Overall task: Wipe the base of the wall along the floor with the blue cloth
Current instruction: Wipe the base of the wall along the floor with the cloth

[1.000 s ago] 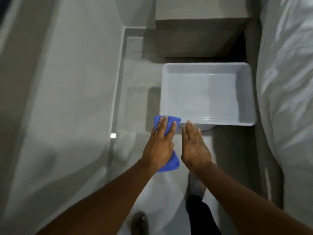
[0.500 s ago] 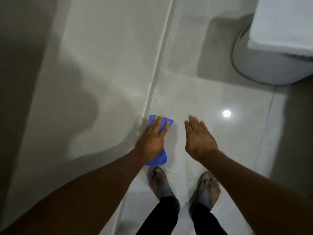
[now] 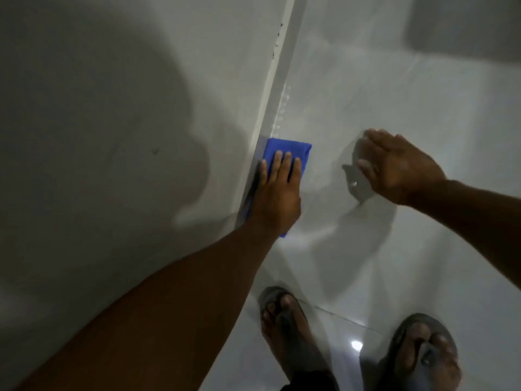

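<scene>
A folded blue cloth (image 3: 284, 149) lies against the base of the wall (image 3: 277, 88), a pale skirting strip running from top centre down to the middle of the view. My left hand (image 3: 275, 196) presses flat on the cloth, fingers spread over it, the little finger side touching the strip. Part of the cloth pokes out below my wrist. My right hand (image 3: 400, 167) is open, palm down, on or just over the glossy floor to the right, holding nothing.
The grey wall (image 3: 98, 122) fills the left half, with my shadow on it. The glossy white tiled floor (image 3: 380, 80) fills the right. My two feet in sandals (image 3: 287, 320) stand at the bottom. A dark shadow sits at top right.
The view has dropped closer to the floor and the white tub has left the frame. My left hand with the cloth has moved down onto the skirting. My right hand has lowered to the floor.
</scene>
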